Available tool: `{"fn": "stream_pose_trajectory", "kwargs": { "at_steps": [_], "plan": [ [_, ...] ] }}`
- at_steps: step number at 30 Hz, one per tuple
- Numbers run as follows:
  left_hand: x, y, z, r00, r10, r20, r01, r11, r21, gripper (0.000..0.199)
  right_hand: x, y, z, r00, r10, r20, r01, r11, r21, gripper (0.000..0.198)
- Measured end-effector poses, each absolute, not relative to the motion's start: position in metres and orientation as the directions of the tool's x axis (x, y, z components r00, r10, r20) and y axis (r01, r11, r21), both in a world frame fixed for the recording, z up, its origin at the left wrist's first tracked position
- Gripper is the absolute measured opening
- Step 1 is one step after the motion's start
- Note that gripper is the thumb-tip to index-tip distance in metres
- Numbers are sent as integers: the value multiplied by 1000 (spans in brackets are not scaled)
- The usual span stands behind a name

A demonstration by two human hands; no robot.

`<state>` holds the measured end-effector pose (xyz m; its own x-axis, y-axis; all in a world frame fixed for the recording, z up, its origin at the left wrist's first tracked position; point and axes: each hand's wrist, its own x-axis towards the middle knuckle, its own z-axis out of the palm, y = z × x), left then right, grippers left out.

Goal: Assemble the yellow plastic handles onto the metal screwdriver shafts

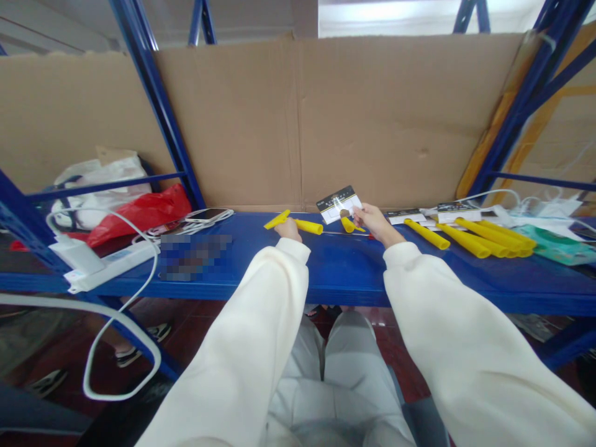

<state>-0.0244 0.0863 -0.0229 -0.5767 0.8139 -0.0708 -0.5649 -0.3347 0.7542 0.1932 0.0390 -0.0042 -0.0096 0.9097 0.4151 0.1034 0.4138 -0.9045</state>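
Observation:
My left hand [288, 230] is closed around a yellow plastic tool, its flat end [278, 219] showing on the left and its tube-like handle [311, 227] on the right. A black-and-white printed card [339, 204] is pinched by one edge in my right hand [371, 221], tilted above the blue tabletop [344, 267]. Just below the card shows another yellow piece [347, 225]; whether it is attached to the card I cannot tell. To the right of my right hand lie several tapered yellow tools [470, 240], with more printed cards [459, 212] behind them.
A white power strip [112, 266] with a looping cable is on the left, near a red bag [139, 217] and a phone [205, 215]. Cardboard [372, 124] walls the back between blue posts [162, 105]. A green packet [561, 244] lies far right.

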Motion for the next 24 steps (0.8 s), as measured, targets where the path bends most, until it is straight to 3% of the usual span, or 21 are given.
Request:
{"fn": "stream_pose_trajectory", "kwargs": {
  "at_steps": [3,7,17,24],
  "plan": [
    [-23,84,-20,-631,762,-142,-568,-330,754,39,192,38,-7,-86,908,409,117,417,-901,45],
    [-20,76,-16,-592,787,-174,-626,-313,714,35,188,35,-9,-184,907,380,124,405,-906,44],
    [-13,51,-8,-253,960,-121,-726,-106,679,18,181,27,-8,-229,919,322,120,355,-927,47],
    [-12,49,-8,-303,945,-126,-699,-130,704,13,173,17,-5,-295,924,244,80,278,-957,41]
  ]
}}
